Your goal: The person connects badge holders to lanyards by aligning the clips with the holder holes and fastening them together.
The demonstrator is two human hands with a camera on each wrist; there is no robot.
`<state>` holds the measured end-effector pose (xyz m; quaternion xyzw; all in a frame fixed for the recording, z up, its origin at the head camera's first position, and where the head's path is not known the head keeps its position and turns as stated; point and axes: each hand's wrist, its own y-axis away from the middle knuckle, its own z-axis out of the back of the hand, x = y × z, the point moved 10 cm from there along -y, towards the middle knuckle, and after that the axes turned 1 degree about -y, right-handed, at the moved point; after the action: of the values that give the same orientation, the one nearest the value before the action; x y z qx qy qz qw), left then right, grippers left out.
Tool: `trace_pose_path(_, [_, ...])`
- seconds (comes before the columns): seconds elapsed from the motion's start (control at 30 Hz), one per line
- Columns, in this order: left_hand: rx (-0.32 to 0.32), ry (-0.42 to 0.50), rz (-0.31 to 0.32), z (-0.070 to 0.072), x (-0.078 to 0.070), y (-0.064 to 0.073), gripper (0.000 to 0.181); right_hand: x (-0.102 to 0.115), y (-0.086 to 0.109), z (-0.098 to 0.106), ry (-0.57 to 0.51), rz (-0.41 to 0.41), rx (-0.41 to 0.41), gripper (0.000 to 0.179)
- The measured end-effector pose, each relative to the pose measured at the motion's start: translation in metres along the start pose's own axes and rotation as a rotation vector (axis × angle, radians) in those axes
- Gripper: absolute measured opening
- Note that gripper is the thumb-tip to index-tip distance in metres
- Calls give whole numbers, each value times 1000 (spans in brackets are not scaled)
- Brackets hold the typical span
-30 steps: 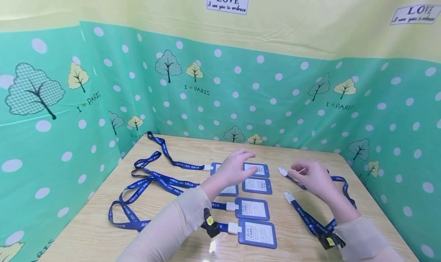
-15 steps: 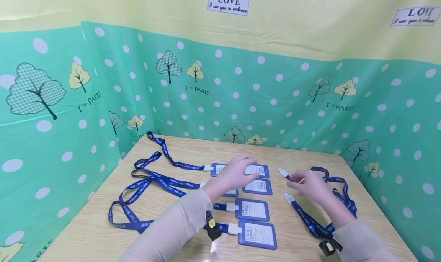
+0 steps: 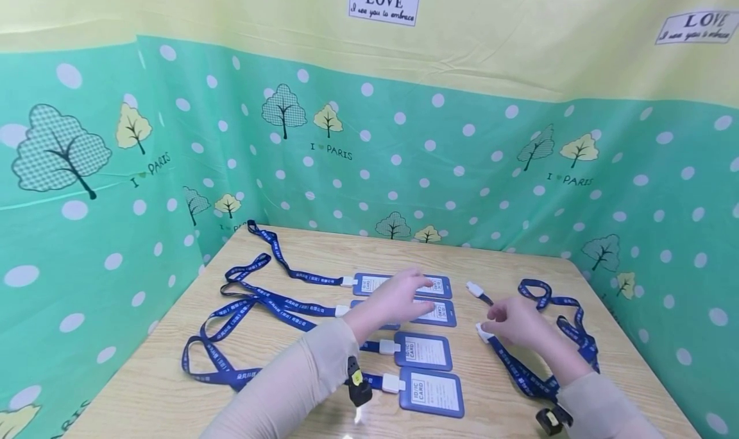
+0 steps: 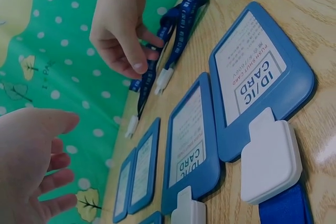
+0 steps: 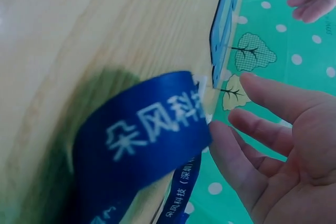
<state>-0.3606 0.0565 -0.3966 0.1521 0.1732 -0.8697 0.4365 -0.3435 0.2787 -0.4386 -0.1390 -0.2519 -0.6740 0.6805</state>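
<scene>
My left hand (image 3: 395, 301) hovers over the two rear rows of blue badge holders, fingers loosely spread and holding nothing; in the left wrist view its palm (image 4: 23, 156) is clear of the cards. The rear holders (image 3: 360, 284) are partly hidden beneath it. Over on the right, my right hand (image 3: 516, 323) is above the nearer loose lanyard (image 3: 522, 375), its fingertips beside that lanyard's white clip (image 3: 484, 331). In the right wrist view the fingers (image 5: 270, 135) are parted and do not grip the blue strap (image 5: 147, 124). Another white clip (image 3: 475, 289) lies just behind.
Two badge holders, one in front (image 3: 432, 393) and one behind it (image 3: 423, 352), are clipped to lanyards running left. Several blue lanyards (image 3: 283, 307) spread over the table's left half. A polka-dot curtain (image 3: 404, 150) stands behind the wooden table (image 3: 323, 246).
My right hand has moved from the rear loose lanyard toward me, to the nearer lanyard's clip. My left hand has shifted slightly toward me over the badge holders.
</scene>
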Motion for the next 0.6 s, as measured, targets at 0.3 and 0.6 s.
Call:
trace_pose_path(0.3, [61,23,13,-13,-1,1,50,-7,1,-9,7,-8,19,27])
trace_pose_path(0.6, [100,17,21,-22,-4,3,48,-7,5,-14,48,-17,39,19])
